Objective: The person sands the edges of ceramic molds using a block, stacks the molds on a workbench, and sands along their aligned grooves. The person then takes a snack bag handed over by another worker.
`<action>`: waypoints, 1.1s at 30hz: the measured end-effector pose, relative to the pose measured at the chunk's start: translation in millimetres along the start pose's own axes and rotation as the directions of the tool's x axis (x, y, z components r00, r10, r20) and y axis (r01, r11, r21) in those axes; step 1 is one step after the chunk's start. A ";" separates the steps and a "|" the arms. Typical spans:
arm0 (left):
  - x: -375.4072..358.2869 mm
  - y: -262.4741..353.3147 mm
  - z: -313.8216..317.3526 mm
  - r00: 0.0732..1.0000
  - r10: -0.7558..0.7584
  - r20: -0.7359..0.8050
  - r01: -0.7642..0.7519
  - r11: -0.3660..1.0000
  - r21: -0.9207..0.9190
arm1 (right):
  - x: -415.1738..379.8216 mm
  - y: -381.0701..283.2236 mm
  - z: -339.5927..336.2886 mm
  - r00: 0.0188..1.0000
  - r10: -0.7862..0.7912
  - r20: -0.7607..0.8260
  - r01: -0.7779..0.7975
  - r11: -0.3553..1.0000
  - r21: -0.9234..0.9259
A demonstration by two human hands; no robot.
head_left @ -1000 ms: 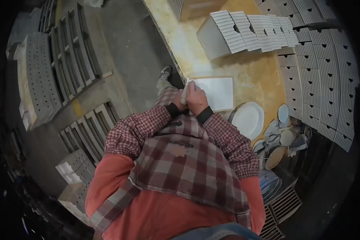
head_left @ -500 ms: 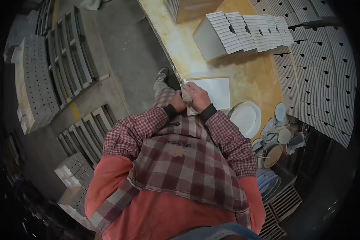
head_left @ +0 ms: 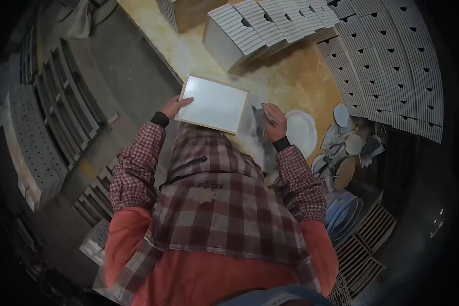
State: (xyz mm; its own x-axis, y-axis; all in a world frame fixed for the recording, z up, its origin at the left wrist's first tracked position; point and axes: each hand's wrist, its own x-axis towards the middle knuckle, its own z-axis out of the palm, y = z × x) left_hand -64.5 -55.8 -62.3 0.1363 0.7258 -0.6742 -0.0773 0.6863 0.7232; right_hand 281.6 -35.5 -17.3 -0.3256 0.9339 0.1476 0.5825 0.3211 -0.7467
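Note:
A white square tile point(head_left: 214, 103) with a tan edge is lifted off the yellow workbench point(head_left: 296, 76). My left hand point(head_left: 174, 106) grips the tile at its left edge and holds it level above the bench's front edge. To the right of the tile, my right hand point(head_left: 273, 122) is closed on a grey rag or pad point(head_left: 260, 120). Pale dust hangs in the air under the tile's right corner.
Stacks of white tiles point(head_left: 250, 28) stand at the back of the bench, with rows of notched tiles point(head_left: 392, 66) to the right. A white bowl point(head_left: 301, 131) and smaller dishes point(head_left: 344, 148) sit at the right. Slatted racks point(head_left: 61, 102) line the floor to the left.
The tile lay flat on the bench with both hands at its near corner. Now my left hand has lifted it up and to the left, and my right hand has moved right with the rag.

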 end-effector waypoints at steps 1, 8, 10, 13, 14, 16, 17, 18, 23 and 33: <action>1.3 2.6 -1.7 1.000 -0.013 -0.005 0.013 1.000 0.005 | 1.2 -3.9 0.6 1.000 -0.024 0.014 0.024 1.000 -0.009; 9.1 -3.6 -7.1 0.999 0.043 0.006 -0.043 0.999 -0.024 | 23.5 -13.9 8.5 0.989 -0.124 0.082 0.130 0.990 -0.061; -14.2 25.1 7.1 0.998 0.005 -0.070 0.002 0.995 0.104 | 30.3 -13.2 14.9 0.985 -0.129 0.111 0.136 0.989 -0.053; -18.4 29.6 8.1 0.997 -0.016 -0.075 0.024 0.994 0.105 | 31.3 -11.2 20.0 0.964 -0.221 0.146 0.254 0.929 -0.268; 17.0 -19.8 -11.9 0.990 0.141 0.024 -0.138 0.985 -0.106 | 30.4 -9.7 18.3 0.947 -0.253 0.200 0.310 0.885 -0.348; -8.8 19.0 2.2 0.999 -0.018 -0.041 0.021 0.997 0.069 | 29.5 -10.3 17.5 0.945 -0.257 0.203 0.312 0.894 -0.320; 19.4 -18.3 -12.4 0.997 0.062 0.039 -0.056 0.990 -0.131 | 29.7 -9.6 11.0 0.934 -0.263 0.241 0.336 0.875 -0.348; -4.3 11.2 0.7 0.999 0.003 -0.050 -0.001 0.999 0.036 | 27.2 2.7 12.3 0.941 -0.262 0.216 0.314 0.912 -0.263; -7.4 15.1 3.5 1.000 0.000 -0.014 0.000 1.000 0.013 | 35.6 0.1 9.6 0.957 -0.251 0.142 0.277 0.937 -0.211; 9.6 -2.8 -6.6 1.000 -0.003 -0.023 0.003 1.000 -0.006 | 32.8 15.2 6.0 0.902 -0.358 0.243 0.419 0.862 -0.286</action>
State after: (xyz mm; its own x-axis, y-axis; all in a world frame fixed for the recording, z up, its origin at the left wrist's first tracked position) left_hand -69.5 -50.5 -71.8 0.1140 0.7244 -0.6799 -0.0833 0.6889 0.7200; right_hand 275.3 -1.0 -27.7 -0.6828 0.6890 0.2429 0.5785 0.7130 -0.3963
